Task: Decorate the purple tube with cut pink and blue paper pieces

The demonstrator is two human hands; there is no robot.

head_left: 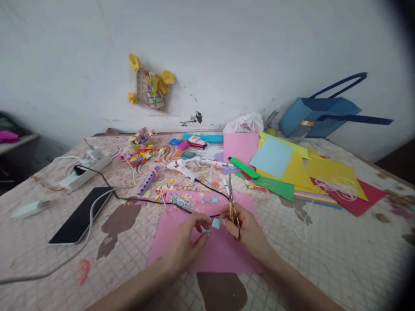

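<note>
Gold-handled scissors (231,207) are in my right hand (244,224), blades pointing up and away, fingers closed round the handles. The fingertips of that hand also reach a small light-blue paper piece (215,223) between the two hands. My left hand (189,235) is closed in a pinch, with a bit of light-blue paper (205,231) at its fingertips. Both hands are over a pink sheet (223,255). Blue and yellow paper scraps (181,201) lie on the sheet's far part.
A white glue gun (181,168) lies beyond the sheet, its black cord crossing the sheet. A phone (81,216) and power strip (86,172) are at left. Coloured papers (275,157), a green marker (244,167) and a blue bag (319,114) are at right.
</note>
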